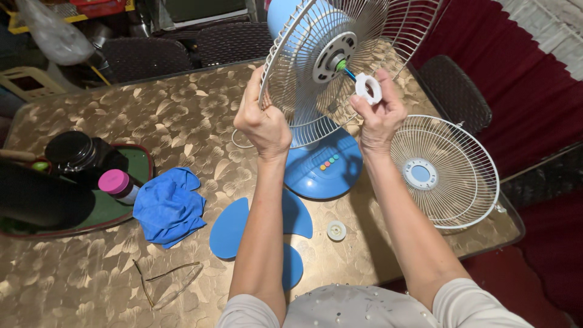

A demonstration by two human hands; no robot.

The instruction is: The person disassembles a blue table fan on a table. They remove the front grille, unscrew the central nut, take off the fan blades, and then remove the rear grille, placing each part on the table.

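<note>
Above the round blue fan base [322,167], the left hand [262,121] grips the white wire rear guard [340,54], while the right hand [379,112] pinches a white plastic ring nut [368,88] just beside the guard's hub.

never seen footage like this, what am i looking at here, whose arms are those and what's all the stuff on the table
There is one picture, taken by a camera worn on a person's head, looking down, so the two bare arms are that person's own. The left hand grips the rim of the rear wire guard of a blue table fan. The right hand holds a white ring-shaped nut near the fan's spindle. On the gold patterned table lie the front wire guard, the blue fan blades, a small white cap, a blue cloth, a pair of glasses, and a tray with a pink-capped bottle and a dark jar.
</note>
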